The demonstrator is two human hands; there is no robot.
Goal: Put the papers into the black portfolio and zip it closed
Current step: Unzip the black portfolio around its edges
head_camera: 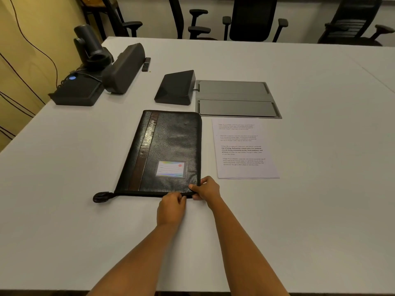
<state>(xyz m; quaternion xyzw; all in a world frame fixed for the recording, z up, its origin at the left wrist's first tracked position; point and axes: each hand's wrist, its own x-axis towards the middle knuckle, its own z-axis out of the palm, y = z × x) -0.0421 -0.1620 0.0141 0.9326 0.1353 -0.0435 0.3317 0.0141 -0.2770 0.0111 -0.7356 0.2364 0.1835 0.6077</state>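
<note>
The black portfolio lies flat on the white table, its cover down, with a brown stripe and a colourful label card. A stack of printed papers lies just to its right, apart from it. My left hand pinches the portfolio's near edge by the zip line, fingers curled. My right hand grips the near right corner of the portfolio. A black strap end sticks out at the near left corner.
Behind the portfolio stand a black wedge-shaped tablet and a grey cable hatch set in the table. Far left are a camera, a speaker bar and a black box. Office chairs line the far edge.
</note>
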